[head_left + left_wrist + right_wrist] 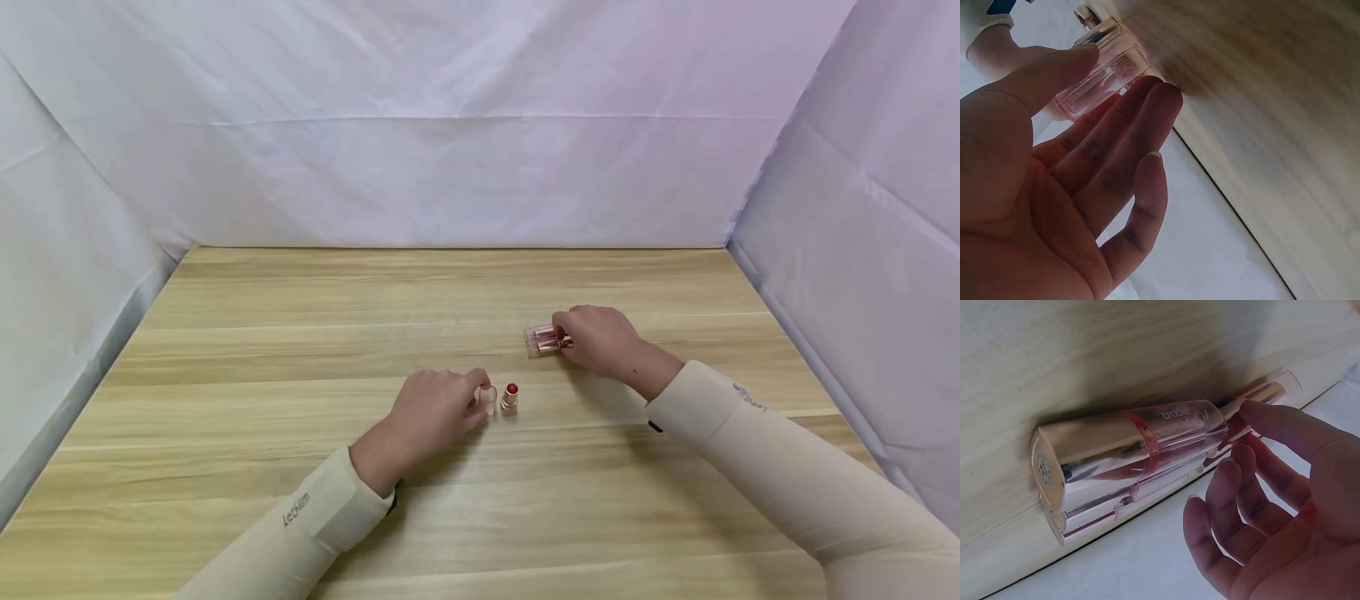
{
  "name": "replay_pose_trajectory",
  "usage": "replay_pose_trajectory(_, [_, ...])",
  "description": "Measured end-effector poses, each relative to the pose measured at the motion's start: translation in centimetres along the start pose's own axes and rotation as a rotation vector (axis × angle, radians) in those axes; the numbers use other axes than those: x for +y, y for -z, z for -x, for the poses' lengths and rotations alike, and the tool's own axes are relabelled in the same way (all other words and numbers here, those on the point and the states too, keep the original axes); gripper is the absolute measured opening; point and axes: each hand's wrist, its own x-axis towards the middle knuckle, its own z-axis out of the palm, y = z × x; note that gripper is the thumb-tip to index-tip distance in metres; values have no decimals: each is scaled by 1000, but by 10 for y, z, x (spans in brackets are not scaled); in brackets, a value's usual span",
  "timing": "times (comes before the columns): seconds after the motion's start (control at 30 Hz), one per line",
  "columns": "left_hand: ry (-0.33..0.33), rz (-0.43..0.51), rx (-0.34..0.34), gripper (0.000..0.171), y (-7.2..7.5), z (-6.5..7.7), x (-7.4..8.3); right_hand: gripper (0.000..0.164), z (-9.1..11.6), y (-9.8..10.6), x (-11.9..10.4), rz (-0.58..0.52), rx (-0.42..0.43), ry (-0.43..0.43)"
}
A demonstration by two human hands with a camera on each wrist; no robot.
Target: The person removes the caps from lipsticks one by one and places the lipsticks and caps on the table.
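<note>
My left hand [435, 408] pinches a clear cap with a thin rim [487, 400] between thumb and fingers. In the left wrist view, the see-through pinkish walls of the cap [1110, 75] show beside the thumb. Just right of it, an uncapped red lipstick [511, 398] stands upright on its gold base. Farther back and to the right, my right hand [600, 337] grips at the gold-and-clear lipstick tubes [546, 340], which lie side by side. Up close, a capped lipstick tube [1129, 447] has its gold base toward the camera; thumb and fingertips close around the far part.
A wood-grain table [337, 308] lies under everything. White cloth walls [465, 167] enclose its back and both sides. Beige sleeves [712, 417] cover both forearms, the right one reaching across the table's right half.
</note>
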Motion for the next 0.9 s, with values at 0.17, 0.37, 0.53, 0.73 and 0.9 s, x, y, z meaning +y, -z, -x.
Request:
replay_pose_trajectory(0.17, [-7, 1, 0, 21, -1, 0, 1, 13, -1, -2, 2, 7, -36, -12])
replay_pose_trajectory(0.37, [-3, 3, -19, 23, -2, 0, 2, 11, -1, -4, 3, 16, -47, -21])
replay_pose_trajectory(0.53, [-4, -4, -15, 24, -1, 0, 2, 7, -3, -6, 4, 24, -57, -21])
replay_pose_trajectory(0.73, [-2, 6, -19, 26, -1, 0, 3, 8, 0, -5, 3, 24, -36, 1])
replay_pose_trajectory(0.9, [-2, 8, -28, 30, 0, -1, 3, 13, 6, 1, -5, -25, 5, 11])
